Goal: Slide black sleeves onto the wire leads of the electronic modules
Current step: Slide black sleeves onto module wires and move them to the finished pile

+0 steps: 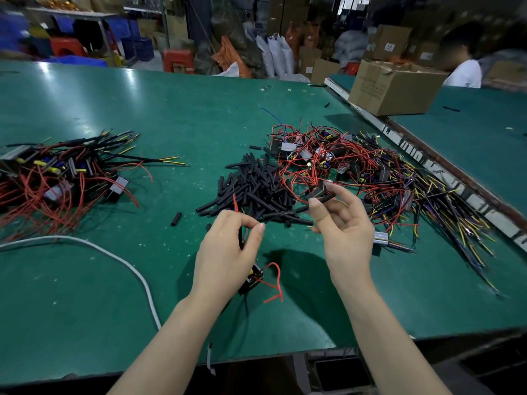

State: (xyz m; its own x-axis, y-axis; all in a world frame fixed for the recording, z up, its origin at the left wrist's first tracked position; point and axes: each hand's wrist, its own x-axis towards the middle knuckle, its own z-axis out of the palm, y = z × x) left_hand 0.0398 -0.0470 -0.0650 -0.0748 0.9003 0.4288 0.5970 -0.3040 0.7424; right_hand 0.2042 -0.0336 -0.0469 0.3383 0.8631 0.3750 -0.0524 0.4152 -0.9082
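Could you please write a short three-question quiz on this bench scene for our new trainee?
1. True or false: the right hand pinches a black sleeve.
2. What does the left hand hold? A) a red wire lead with a module hanging below, B) a cardboard box, C) a white cable.
3. Fill in: the loose pile of sleeves lies on the green ____.

Key: 1 true; 2 A; 3 table.
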